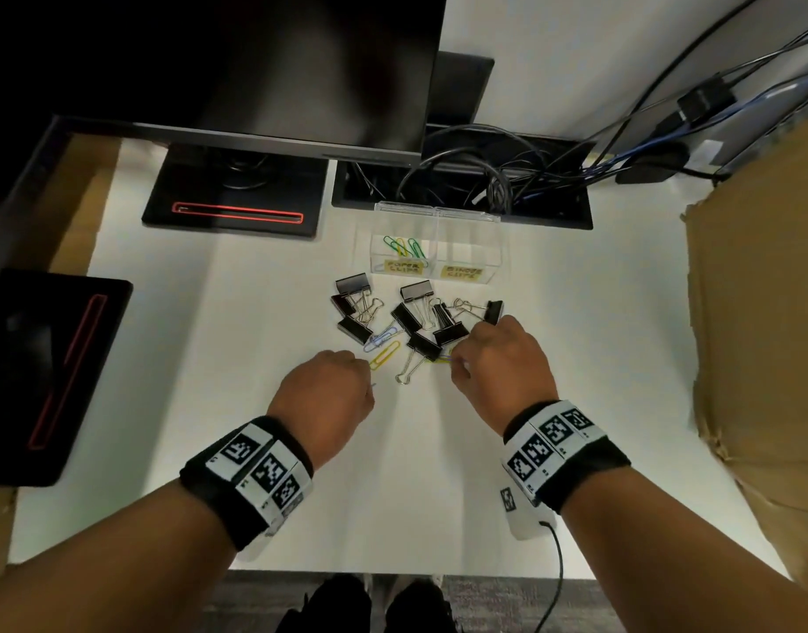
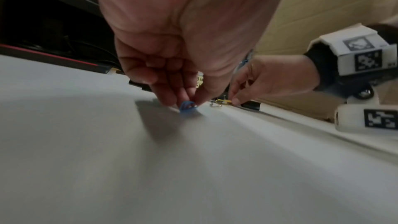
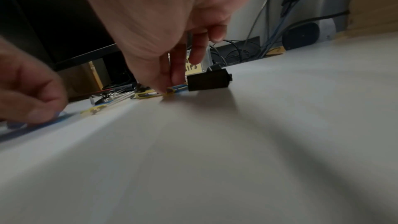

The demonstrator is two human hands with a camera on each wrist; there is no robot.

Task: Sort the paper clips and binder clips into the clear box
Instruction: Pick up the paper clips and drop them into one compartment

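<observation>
Head view: black binder clips and loose paper clips lie before the clear box. Left wrist view: left hand pinches a blue paper clip. Right wrist view: right hand pinches a yellow paper clip on the desk.

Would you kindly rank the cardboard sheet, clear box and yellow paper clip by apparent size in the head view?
1. Cardboard sheet, largest by far.
2. Clear box.
3. Yellow paper clip, smallest.
Nearness to the camera does not blur this order.
</observation>
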